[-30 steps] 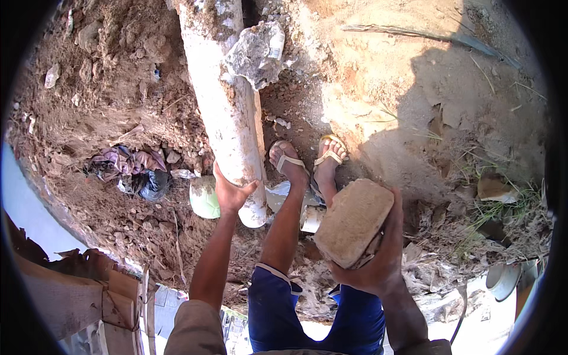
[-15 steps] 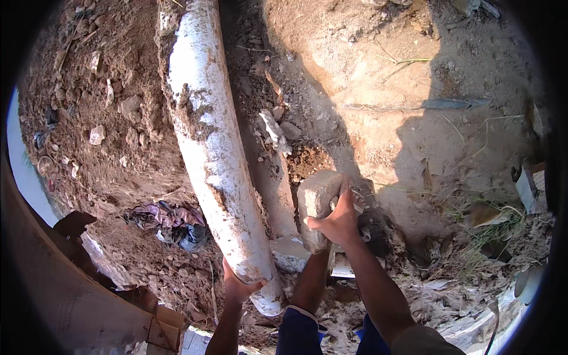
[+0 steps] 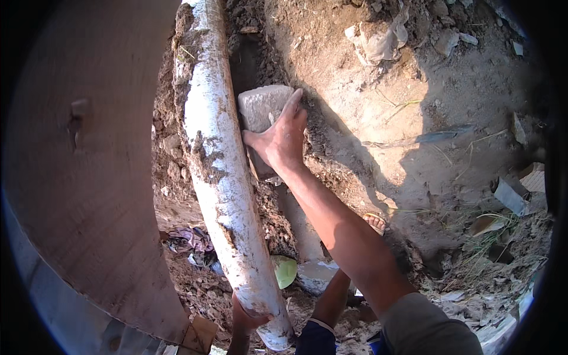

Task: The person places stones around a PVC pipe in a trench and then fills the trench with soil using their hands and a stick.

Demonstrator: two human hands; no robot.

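Observation:
A long white pipe (image 3: 228, 183), streaked with soil, runs from the top of the view down to my legs. My left hand (image 3: 245, 322) is closed round the side of its near end, with the thumb on top and the other fingers hidden beneath. My right hand (image 3: 283, 139) grips a rough grey stone block (image 3: 262, 106) at the pipe's right side, thumb on the left and fingers over the far right edge. The block sits in or just above the narrow trench (image 3: 248, 56) beside the pipe; whether it touches the pipe I cannot tell.
On the left stands a large brown panel (image 3: 89, 165). A crumpled dark and pink cloth (image 3: 192, 239) lies left of the pipe, a green leaf-like piece (image 3: 284, 271) right of it. Sunlit earth (image 3: 337, 77) rises on the right. My sandalled foot (image 3: 374, 223) shows beside my right forearm.
My right hand has carried the stone block away from me and left, up against the pipe's side. My left hand keeps its hold on the pipe. The view has shifted, bringing in more panel.

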